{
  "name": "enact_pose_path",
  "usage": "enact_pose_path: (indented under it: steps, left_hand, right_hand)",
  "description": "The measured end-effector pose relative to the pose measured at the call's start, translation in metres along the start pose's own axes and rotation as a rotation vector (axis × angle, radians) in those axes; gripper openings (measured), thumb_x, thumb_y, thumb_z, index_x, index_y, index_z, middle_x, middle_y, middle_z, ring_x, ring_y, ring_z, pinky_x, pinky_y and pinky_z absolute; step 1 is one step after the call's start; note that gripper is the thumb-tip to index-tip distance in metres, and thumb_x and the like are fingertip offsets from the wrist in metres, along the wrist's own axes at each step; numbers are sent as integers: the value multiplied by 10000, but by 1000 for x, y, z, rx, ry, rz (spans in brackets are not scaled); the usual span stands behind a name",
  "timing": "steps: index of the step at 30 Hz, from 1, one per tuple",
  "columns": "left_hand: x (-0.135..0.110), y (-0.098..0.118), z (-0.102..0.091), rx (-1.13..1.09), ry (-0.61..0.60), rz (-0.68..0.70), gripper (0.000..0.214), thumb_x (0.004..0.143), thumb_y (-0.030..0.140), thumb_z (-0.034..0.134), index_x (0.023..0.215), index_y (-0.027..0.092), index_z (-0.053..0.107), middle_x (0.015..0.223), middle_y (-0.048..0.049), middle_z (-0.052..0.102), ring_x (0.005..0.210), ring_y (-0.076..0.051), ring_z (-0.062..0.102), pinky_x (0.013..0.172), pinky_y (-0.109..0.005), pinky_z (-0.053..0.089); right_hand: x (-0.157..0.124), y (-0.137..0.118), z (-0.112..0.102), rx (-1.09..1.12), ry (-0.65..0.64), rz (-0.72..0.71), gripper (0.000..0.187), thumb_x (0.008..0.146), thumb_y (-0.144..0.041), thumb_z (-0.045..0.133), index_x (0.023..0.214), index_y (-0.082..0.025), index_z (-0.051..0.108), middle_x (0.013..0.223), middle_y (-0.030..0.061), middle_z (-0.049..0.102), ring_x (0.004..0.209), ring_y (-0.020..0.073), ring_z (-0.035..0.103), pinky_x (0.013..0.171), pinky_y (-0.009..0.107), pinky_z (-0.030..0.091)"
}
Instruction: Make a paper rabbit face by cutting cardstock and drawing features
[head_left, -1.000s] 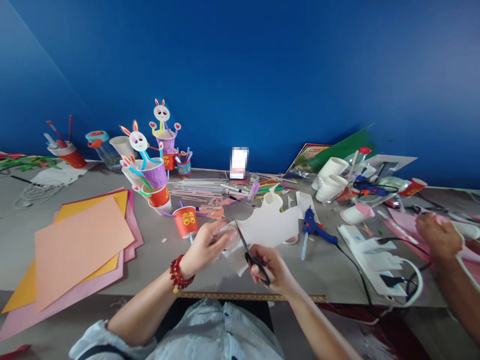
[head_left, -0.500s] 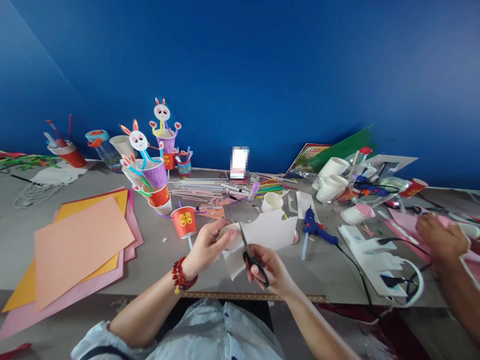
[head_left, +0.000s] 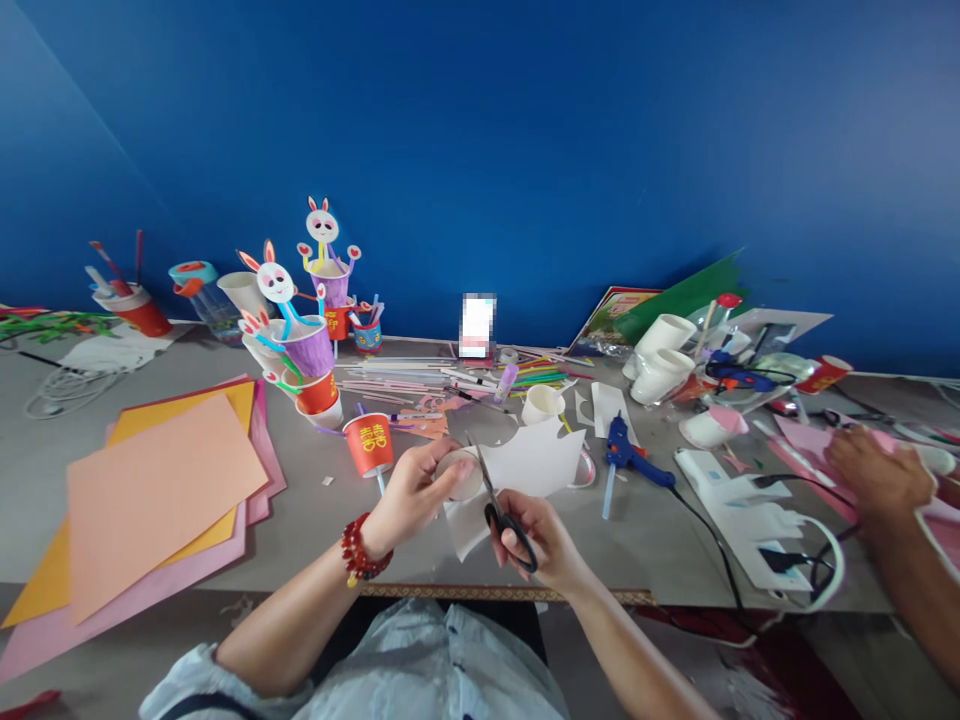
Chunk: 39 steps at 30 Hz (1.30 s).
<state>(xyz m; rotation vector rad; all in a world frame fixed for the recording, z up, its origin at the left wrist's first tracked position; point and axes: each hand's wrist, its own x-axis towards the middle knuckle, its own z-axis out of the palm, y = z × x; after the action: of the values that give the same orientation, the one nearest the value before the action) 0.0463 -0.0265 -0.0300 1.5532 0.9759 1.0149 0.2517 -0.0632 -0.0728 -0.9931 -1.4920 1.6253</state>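
Observation:
My left hand, with a red beaded bracelet at the wrist, pinches a sheet of white paper together with a pale round disc lying against it. The thumb rests over the disc. In my right hand are scissors with black handles. Their blades lie at the disc's right edge, over the paper, pointing away from me. A red paper cup with yellow characters stands tilted just left of my left hand. Behind the paper sits a small white cup.
Coloured paper sheets lie at left, near rabbit-topped cup figures. A blue glue gun and a white power strip with cables lie right. Another person's hand rests on pink paper. A blurred phone stands at the back.
The white paper's right end has moved slightly left, showing more of a rounded thing behind it. My hands and the scissors are almost where they were. The other person's hand has shifted slightly.

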Motion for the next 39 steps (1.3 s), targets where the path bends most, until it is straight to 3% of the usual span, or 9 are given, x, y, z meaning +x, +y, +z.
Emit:
enact_pose_path:
  steps: [16,31,35,39]
  left_hand:
    - [2,9,-8,92,-52,23,307,948,420,520,835,143,590,668,34,412,590,-99,331,511,-209,253]
    - [8,13,-15,93,-124,34,272,937,396,540,823,155,590,689,25,489,608,-108,407,540,-211,303]
    - [8,13,-11,1,-121,10,300,922,400,562,756,150,563,681,25,470,604,-100,398,533,-204,301]
    - [6,6,-2,-196,-30,-76,324,879,458,613,813,142,582,674,25,469,593,-98,411,536,-203,329]
  right_hand:
    - [0,-8,-4,-34,19,12,533,718,-691,690,727,-190,509,497,-26,585,318,45,363,297,157,269]
    - [-1,-12,-3,-43,44,14,602,668,-759,697,692,-191,499,461,-35,552,313,46,367,298,165,244]
    - [-1,-10,-3,-44,53,9,599,667,-754,700,689,-191,497,465,-30,555,323,49,369,301,164,251]
    - [-3,-4,-4,-33,62,23,578,684,-735,694,727,-190,504,492,-24,575,347,59,390,304,155,268]
